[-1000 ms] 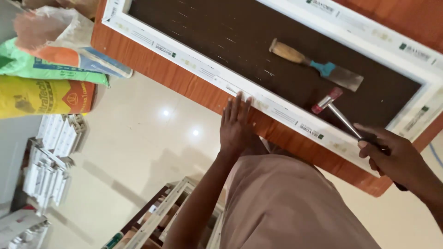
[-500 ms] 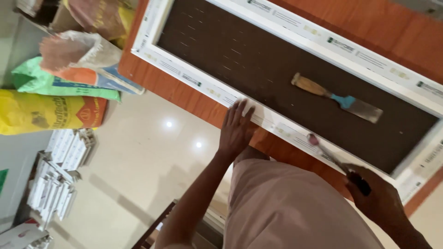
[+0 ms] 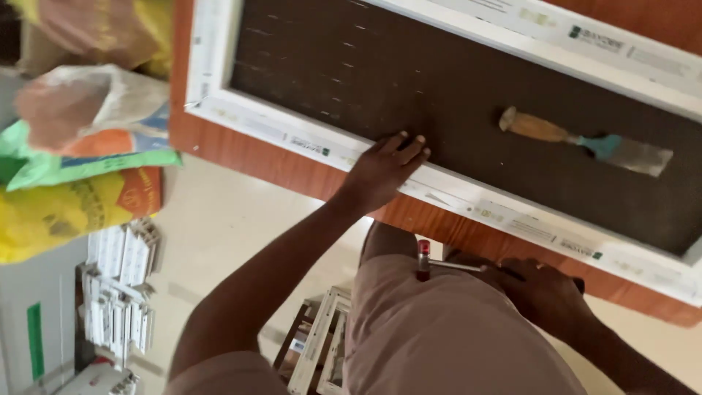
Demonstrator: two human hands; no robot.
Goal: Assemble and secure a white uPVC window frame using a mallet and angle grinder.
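Since half a second ago, the right hand [image 3: 545, 292] has pulled back off the white frame [image 3: 453, 194], fingers clenched around a small hammer [image 3: 439, 263]; its handle runs 3 to 9 o'clock, red-tipped head toward 9. Left hand [image 3: 380, 168] lies flat, fingers released, on the frame's near rail. At 3 o'clock from it, well apart, a wooden-handled chisel [image 3: 585, 141] lies pointing 3 o'clock, with both hands about equally far.

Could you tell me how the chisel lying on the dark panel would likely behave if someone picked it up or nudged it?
The chisel looks rigid, with a wooden handle and flat metal blade, so it should not flex. The rounded handle might let it rock, but the flat blade probably stops it rolling far. It likely feels blade-heavy for its size.
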